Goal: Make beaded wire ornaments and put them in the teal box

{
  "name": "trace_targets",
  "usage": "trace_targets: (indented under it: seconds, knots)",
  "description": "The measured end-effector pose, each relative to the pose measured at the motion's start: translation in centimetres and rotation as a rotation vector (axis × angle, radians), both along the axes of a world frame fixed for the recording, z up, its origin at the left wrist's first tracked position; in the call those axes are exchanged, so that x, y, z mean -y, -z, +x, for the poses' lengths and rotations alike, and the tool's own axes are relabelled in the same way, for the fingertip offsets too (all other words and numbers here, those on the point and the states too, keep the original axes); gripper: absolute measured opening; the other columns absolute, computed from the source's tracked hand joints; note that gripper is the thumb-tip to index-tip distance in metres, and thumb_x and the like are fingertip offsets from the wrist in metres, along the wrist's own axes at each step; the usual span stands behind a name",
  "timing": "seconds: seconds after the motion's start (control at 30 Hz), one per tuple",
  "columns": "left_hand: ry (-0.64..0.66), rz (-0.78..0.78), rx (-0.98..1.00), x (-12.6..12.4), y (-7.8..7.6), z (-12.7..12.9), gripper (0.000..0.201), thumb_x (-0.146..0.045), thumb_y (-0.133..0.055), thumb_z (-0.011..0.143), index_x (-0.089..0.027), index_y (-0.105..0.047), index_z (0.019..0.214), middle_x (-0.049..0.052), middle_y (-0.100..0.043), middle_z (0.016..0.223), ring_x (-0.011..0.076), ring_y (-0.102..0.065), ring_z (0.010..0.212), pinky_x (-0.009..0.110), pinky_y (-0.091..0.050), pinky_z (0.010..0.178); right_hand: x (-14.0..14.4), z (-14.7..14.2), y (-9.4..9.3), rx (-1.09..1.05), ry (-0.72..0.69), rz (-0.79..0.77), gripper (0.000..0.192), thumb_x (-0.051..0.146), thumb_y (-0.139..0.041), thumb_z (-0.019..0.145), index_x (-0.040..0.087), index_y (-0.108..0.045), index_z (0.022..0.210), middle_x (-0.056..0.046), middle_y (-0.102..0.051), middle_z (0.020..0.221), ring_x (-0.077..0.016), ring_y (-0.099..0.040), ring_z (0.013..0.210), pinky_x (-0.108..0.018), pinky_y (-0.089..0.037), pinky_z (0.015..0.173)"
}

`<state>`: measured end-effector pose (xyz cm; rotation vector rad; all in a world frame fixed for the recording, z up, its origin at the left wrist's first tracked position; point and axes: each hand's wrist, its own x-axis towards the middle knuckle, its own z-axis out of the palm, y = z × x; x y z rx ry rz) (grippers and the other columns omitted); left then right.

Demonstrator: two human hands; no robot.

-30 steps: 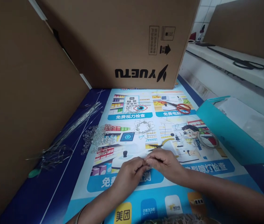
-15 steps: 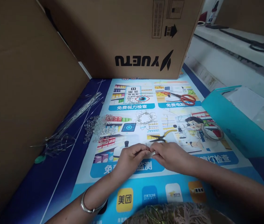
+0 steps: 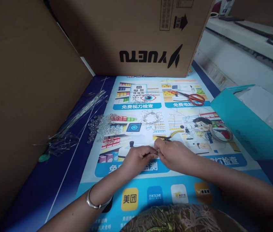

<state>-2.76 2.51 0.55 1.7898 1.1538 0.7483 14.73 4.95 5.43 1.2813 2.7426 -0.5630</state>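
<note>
My left hand (image 3: 137, 158) and my right hand (image 3: 175, 156) meet fingertip to fingertip over a printed blue poster mat (image 3: 151, 196). Together they pinch a small thin piece (image 3: 156, 152), too small to make out. A silver bangle (image 3: 95, 201) circles my left wrist. Yellow-handled pliers (image 3: 172, 136) lie just beyond my right fingers. Farther back are a finished looped-wire piece (image 3: 152, 118), a heap of clear beads (image 3: 104, 127) and a bundle of thin wires (image 3: 78, 117) to the left.
A large cardboard box (image 3: 138, 35) stands at the back and a cardboard sheet (image 3: 25, 96) walls the left. Red scissors (image 3: 195, 98), a tape roll (image 3: 220, 132) and a teal folder (image 3: 242, 122) lie to the right. A small green bit (image 3: 44, 158) lies by the wires.
Both hands stay pinched together and have shifted slightly away from me toward the pliers. The view has tilted down, showing more of my forearms and the bangle.
</note>
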Motion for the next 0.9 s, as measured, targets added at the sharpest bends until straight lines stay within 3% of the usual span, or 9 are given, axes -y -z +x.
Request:
trace_targets:
  seconds: [0.37,0.63,0.7,0.8,0.9]
  knots:
    - [-0.022,0.043,-0.042,-0.1,0.3,-0.1,0.012,-0.024,-0.055,0.080,-0.018,-0.065,0.077,0.000,-0.067,0.073,0.0122,-0.059,0.065,0.021,-0.043,0.059,0.1,-0.4,0.5,-0.543,0.209,-0.236,0.009,0.013,-0.045,0.074,0.020,-0.039,0.077,0.004,-0.045,0.062,-0.0081,-0.041,0.054,-0.020,-0.024,0.048]
    - [-0.018,0.045,-0.081,-0.1,0.0,-0.1,0.018,-0.022,-0.050,0.083,-0.016,-0.061,0.070,-0.002,-0.059,0.062,0.0091,-0.051,0.057,0.019,-0.037,0.053,0.4,-0.4,1.4,-0.934,0.278,-0.670,0.009,0.018,-0.048,0.078,0.018,-0.047,0.086,0.001,-0.052,0.073,-0.0096,-0.052,0.061,-0.023,-0.043,0.055]
    - [-0.009,0.042,-0.071,0.0,-0.1,-0.1,0.018,-0.021,-0.049,0.083,-0.016,-0.062,0.071,-0.002,-0.060,0.064,0.0096,-0.053,0.059,0.019,-0.037,0.054,0.3,-0.2,1.4,-0.925,0.258,-0.572,0.010,0.022,-0.046,0.081,0.017,-0.053,0.087,-0.001,-0.055,0.076,-0.0111,-0.054,0.066,-0.026,-0.045,0.061]
    - [-0.030,0.056,-0.113,0.1,0.0,-0.1,0.018,-0.022,-0.050,0.082,-0.016,-0.061,0.069,-0.002,-0.058,0.060,0.0101,-0.052,0.057,0.019,-0.037,0.052,0.2,0.1,1.4,-0.849,0.197,-0.293,0.012,0.023,-0.048,0.081,0.019,-0.060,0.083,-0.003,-0.059,0.079,-0.0139,-0.055,0.077,-0.027,-0.044,0.068]
    - [-0.038,0.060,-0.117,0.2,0.1,0.0,0.016,-0.020,-0.049,0.082,-0.017,-0.062,0.072,-0.002,-0.060,0.062,0.0107,-0.054,0.058,0.020,-0.039,0.054,0.2,0.2,1.5,-0.804,0.197,-0.199,0.013,0.022,-0.050,0.081,0.020,-0.062,0.082,-0.003,-0.062,0.078,-0.0140,-0.056,0.076,-0.026,-0.044,0.067]
